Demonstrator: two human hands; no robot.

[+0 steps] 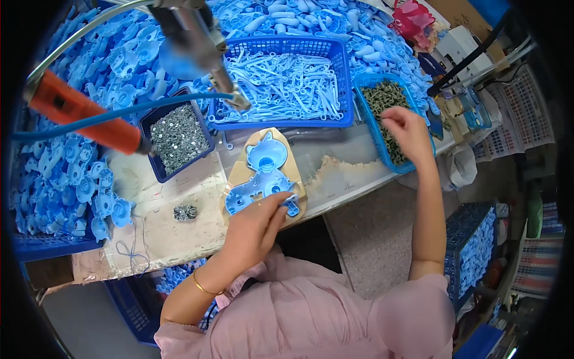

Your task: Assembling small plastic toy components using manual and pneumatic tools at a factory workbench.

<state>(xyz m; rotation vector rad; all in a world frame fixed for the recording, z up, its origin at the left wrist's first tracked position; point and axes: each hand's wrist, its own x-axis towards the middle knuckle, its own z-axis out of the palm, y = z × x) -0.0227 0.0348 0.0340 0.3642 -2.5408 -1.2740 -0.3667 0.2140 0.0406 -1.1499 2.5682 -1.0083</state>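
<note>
A blue plastic toy shell, hollow side up, lies in a tan shaped holder at the table's front edge. My left hand is over the shell's lower end, fingertips pinched on a small blue plastic part. To the right, my right hand hangs over a bright blue basket of small dark greenish-grey pieces. Its thumb and fingers are pinched together; what they hold, if anything, is too small to make out.
An orange power screwdriver and a blurred metal tool hang above the table. Behind stands a blue basket of thin light blue rods. A dark tray holds small metal pieces. Blue parts are heaped left and back.
</note>
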